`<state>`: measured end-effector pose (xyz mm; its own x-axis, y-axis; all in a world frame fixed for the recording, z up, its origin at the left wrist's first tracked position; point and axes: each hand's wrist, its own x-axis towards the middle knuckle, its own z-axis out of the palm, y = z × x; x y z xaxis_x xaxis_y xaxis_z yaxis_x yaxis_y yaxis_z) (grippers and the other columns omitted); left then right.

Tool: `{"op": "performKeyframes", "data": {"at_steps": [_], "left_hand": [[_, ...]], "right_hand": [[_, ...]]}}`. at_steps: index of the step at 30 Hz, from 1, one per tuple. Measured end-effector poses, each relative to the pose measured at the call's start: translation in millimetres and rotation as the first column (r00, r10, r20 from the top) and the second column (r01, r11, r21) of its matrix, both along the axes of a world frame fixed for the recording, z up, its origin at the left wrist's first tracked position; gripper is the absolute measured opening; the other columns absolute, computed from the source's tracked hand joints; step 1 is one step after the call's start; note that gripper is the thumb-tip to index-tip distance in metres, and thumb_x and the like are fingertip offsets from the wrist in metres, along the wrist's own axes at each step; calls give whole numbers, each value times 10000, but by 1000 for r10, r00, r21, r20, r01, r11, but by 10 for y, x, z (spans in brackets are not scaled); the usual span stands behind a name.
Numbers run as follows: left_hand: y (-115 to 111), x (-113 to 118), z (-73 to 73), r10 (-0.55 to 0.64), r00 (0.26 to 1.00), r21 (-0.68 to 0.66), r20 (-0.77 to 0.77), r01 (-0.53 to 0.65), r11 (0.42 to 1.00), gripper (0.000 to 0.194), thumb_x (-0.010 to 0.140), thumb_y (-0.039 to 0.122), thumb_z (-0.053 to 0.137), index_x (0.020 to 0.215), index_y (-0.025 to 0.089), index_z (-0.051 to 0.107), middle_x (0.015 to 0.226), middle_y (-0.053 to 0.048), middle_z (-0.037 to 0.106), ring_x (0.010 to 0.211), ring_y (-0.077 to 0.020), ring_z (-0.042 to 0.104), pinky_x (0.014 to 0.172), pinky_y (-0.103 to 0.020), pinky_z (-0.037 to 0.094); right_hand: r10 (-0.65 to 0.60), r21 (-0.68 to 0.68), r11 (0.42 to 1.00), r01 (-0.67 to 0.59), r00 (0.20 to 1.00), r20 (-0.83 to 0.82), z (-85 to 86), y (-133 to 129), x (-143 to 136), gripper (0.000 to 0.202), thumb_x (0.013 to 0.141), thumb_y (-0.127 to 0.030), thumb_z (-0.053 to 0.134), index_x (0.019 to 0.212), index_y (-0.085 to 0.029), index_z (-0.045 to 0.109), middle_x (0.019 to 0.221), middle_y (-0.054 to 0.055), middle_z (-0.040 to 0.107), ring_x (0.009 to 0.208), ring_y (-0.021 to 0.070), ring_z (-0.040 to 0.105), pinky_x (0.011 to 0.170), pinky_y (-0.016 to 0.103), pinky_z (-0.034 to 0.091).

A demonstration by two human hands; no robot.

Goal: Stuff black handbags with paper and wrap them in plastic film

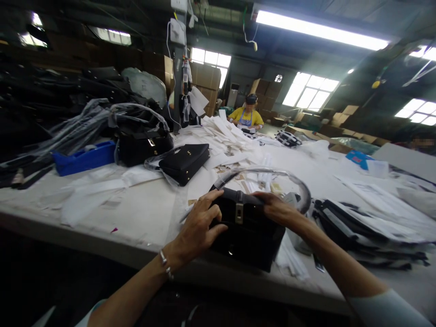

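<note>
Black bag [247, 243] at table's [146, 204] near edge. Left hand [200, 220]: fingers apart, touching upper left corner. Right hand [277, 209] on top right edge; fingers partly hidden, can't tell if clamped. Probably light, stiffish, slick, scuffable; hold body sides, off clasp [239, 213].

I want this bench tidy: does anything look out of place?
A pink scrap lies on the pale table near its front edge, left of the left hand; its colour stands out. The black handbag in hand shows no clear damage.
</note>
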<state>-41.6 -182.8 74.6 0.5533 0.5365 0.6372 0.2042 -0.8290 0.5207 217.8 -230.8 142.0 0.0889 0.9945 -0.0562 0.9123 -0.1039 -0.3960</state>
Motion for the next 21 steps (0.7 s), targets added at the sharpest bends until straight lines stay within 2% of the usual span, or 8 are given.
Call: {"op": "performKeyframes", "data": {"at_steps": [1,3,5,8,11,16,19,21], "left_hand": [[-29,-7,10,7,1000,9,2,-7,1000,175,796,124,696,819,200,541,1466,-110,448,1371,-301,394,1097,-513,397],[-62,-8,20,29,999,4,15,-29,1000,180,806,123,684,821,202,523,1447,-112,469,1361,-298,407,1090,-513,401],[-72,-4,29,47,998,-11,30,-46,999,181,820,119,666,824,205,506,1419,-117,497,1338,-288,435,1073,-504,413],[-70,-8,70,59,998,-26,39,-58,998,171,829,123,648,819,208,499,1376,-117,539,1301,-284,474,1043,-496,429],[-45,-24,139,89,995,-86,50,-84,993,168,830,139,642,794,208,494,1320,-111,582,1219,-274,542,999,-473,457],[130,-30,203,156,986,-153,67,-144,978,180,850,171,633,770,208,477,1221,-91,626,1145,-246,590,952,-417,480],[260,16,186,273,961,-50,35,-271,961,116,856,168,637,849,204,526,1245,-101,619,1158,-260,588,969,-435,471],[319,73,142,331,943,82,-11,-329,941,180,855,157,643,1016,193,570,1366,-126,553,1263,-284,523,1044,-467,421]], "right_hand": [[-40,-10,999,39,997,-65,11,35,34,294,878,-346,508,1009,-223,741,832,35,734,776,204,645,658,273,435],[-122,-40,992,118,984,-127,27,131,72,408,871,-532,522,829,-188,737,718,40,703,684,201,615,593,278,411],[-181,-83,981,173,978,-106,37,248,81,560,859,-666,476,699,-176,694,636,45,659,618,192,588,558,283,385],[-216,-109,971,215,976,4,40,424,80,671,841,-767,408,580,-187,623,544,46,592,565,182,565,547,290,360],[-223,-106,969,225,974,31,29,567,85,689,855,-777,372,578,-192,609,590,74,640,606,193,605,585,291,392],[-179,-195,969,155,977,-113,-47,750,73,684,903,-724,351,583,-189,634,641,108,707,639,209,659,652,293,465],[-185,-236,960,148,972,-146,-161,876,60,678,922,-681,368,563,-181,653,573,104,685,601,206,663,643,289,484],[-240,-173,961,218,964,-118,-252,972,68,531,914,-596,480,685,-171,700,594,83,693,619,205,672,654,288,487]]}}
